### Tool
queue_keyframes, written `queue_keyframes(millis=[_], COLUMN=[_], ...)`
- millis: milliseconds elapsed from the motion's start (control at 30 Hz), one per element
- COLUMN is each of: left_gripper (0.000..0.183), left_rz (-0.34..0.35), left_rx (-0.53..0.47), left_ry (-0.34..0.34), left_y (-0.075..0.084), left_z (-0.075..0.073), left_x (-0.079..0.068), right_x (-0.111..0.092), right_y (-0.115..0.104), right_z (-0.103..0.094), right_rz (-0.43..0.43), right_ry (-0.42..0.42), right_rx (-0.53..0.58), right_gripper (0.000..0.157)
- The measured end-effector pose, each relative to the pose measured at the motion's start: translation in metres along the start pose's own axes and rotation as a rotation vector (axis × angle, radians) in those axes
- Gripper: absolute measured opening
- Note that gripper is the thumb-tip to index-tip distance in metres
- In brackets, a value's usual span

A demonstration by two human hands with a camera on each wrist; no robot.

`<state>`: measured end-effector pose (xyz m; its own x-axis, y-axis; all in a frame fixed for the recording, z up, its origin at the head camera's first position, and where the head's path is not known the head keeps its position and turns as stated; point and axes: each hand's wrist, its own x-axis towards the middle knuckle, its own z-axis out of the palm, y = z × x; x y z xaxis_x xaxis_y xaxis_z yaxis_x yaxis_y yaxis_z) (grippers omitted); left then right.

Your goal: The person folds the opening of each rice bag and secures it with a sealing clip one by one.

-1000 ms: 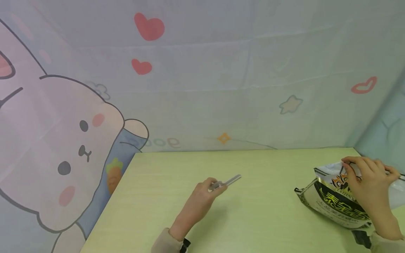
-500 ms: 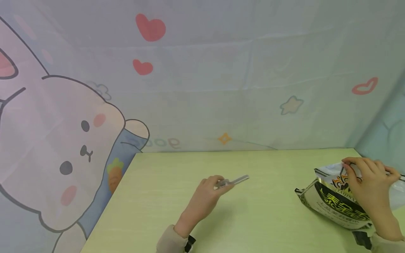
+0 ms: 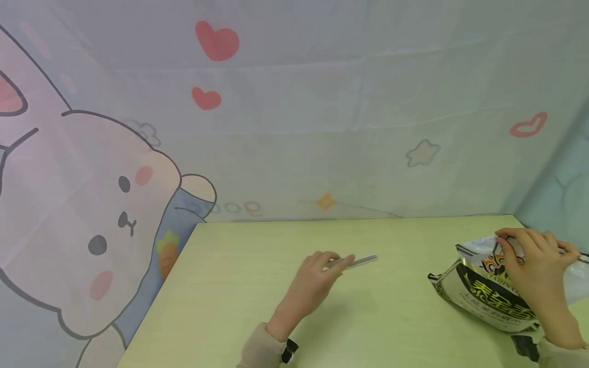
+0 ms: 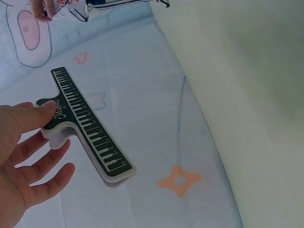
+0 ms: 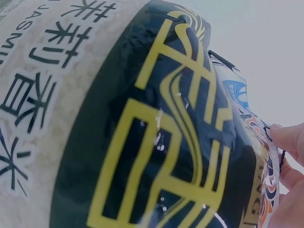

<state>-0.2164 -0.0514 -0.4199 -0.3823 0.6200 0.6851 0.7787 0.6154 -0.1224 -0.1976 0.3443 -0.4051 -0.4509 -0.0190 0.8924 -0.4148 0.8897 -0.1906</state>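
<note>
My left hand (image 3: 309, 286) pinches a long clip (image 4: 97, 128) by its tab, thumb on top and fingers below. The clip's dark green face bears a piano-key pattern, and its long bar points right in the head view. At the table's right side stands a bag of rice (image 3: 488, 301), leaning, with a black band and yellow lettering. Thumb and fingers of my right hand (image 3: 538, 271) pinch the folded upper part of this bag. White grains show through its clear plastic (image 5: 40, 109) in the right wrist view. A wide gap separates the clip from the bag.
A pale yellow-green table (image 3: 221, 276) lies under both hands. Behind it hangs a cloth backdrop (image 3: 294, 153) printed with a rabbit and hearts, which also continues along the right side.
My left hand has moved to the right with the clip, whose bar has turned to lie flatter across the head view. The right hand and the bag of rice stay where they were.
</note>
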Motion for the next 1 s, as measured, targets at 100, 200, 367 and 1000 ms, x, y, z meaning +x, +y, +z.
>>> queue_keyframes(millis=[100, 200, 367, 1000], left_gripper=[0.046, 0.044, 0.042, 0.032], left_rz=[0.001, -0.009, -0.033, -0.052], left_rx=[0.01, 0.001, -0.051, -0.124], left_ry=[0.006, -0.003, -0.025, 0.048], left_y=[0.003, 0.006, 0.008, 0.015], left_z=[0.001, 0.003, 0.006, 0.03], left_x=[0.005, 0.009, 0.013, 0.03], right_x=[0.0, -0.001, -0.002, -0.002], right_y=[0.0, 0.0, 0.001, 0.002], right_z=[0.001, 0.002, 0.001, 0.001], right_rz=[-0.004, -0.006, 0.0, -0.012], right_ry=[0.009, 0.02, 0.019, 0.009], right_rx=[0.008, 0.017, 0.022, 0.002], right_gripper=[0.07, 0.07, 0.07, 0.07])
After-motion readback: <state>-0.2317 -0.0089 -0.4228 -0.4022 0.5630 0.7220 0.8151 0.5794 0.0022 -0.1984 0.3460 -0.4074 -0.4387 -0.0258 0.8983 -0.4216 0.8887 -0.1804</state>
